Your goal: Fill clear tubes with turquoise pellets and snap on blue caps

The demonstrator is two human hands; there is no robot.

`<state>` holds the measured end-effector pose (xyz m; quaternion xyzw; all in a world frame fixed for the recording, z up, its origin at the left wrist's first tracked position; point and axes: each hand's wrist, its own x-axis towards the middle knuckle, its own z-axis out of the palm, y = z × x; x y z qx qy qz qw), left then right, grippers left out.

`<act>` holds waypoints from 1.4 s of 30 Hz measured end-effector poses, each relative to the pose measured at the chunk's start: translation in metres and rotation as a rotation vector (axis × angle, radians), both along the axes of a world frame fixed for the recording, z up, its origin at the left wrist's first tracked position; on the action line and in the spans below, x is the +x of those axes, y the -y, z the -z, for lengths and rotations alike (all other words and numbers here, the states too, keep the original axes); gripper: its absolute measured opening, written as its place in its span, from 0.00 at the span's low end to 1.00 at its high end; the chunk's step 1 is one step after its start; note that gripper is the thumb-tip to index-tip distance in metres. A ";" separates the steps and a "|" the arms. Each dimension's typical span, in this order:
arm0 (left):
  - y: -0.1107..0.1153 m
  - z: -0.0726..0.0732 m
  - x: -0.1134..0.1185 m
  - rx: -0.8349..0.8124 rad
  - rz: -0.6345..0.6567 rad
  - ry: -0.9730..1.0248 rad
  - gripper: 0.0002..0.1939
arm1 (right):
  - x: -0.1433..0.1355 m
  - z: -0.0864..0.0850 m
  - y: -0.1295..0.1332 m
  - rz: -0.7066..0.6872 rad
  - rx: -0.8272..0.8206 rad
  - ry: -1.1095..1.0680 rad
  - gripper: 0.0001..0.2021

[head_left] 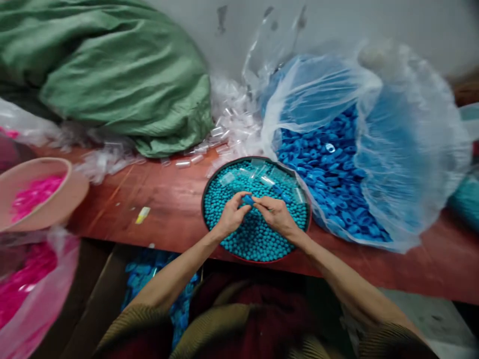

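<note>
Okay, nearest first: your dark red garment (258, 319) with mustard ribbed bands fills the bottom. Below the worktop (172, 199), ahead of your left forearm, loose blue parts (181, 299) show; their container is hard to make out. Further left, also below the near edge, a pink translucent bag (66, 279) holds bright pink pieces.

Round tray (204, 209) sits at the worktop's near edge, straight in front of you, full of turquoise beads (258, 244). Over the beads, your left hand (232, 214) and right hand (276, 214) meet: thumb and fingertips of each pinch the same small blue plastic piece (247, 200), one from each side. Piece is mostly covered by fingers, so no exact shape from me. Clear tubes (267, 180) lie on the beads toward the tray's far rim.

Left of the tray: a yellow-and-white scrap (142, 215) near the worktop's near edge, then a peach bowl (78, 194) of pink pieces further left. Right of the tray, just beside it: a big translucent bag (407, 164), mouth open, heaped with blue plastic caps (337, 184).

Along the far edge, a heap of clear plastic cylinders (239, 124), with a bulging green sack (134, 85) to its left. Grey wall (232, 25) behind, dark smudges on it.
</note>
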<state>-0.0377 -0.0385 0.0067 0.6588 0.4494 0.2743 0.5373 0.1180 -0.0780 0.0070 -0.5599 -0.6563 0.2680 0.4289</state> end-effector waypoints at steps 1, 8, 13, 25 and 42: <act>0.001 0.000 -0.001 -0.010 -0.009 0.020 0.24 | 0.001 -0.001 0.000 -0.018 -0.028 -0.007 0.11; 0.000 -0.003 -0.009 -0.025 0.068 0.089 0.28 | -0.006 -0.004 0.006 0.120 -0.157 -0.203 0.13; -0.001 -0.002 -0.011 -0.019 0.064 0.117 0.31 | -0.008 -0.009 0.005 0.072 -0.185 -0.212 0.11; 0.006 -0.006 -0.013 -0.074 0.049 0.144 0.37 | -0.012 -0.013 0.007 0.124 -0.201 -0.249 0.11; 0.007 -0.006 -0.016 -0.119 0.036 0.170 0.37 | -0.012 -0.019 0.011 0.126 -0.130 -0.123 0.10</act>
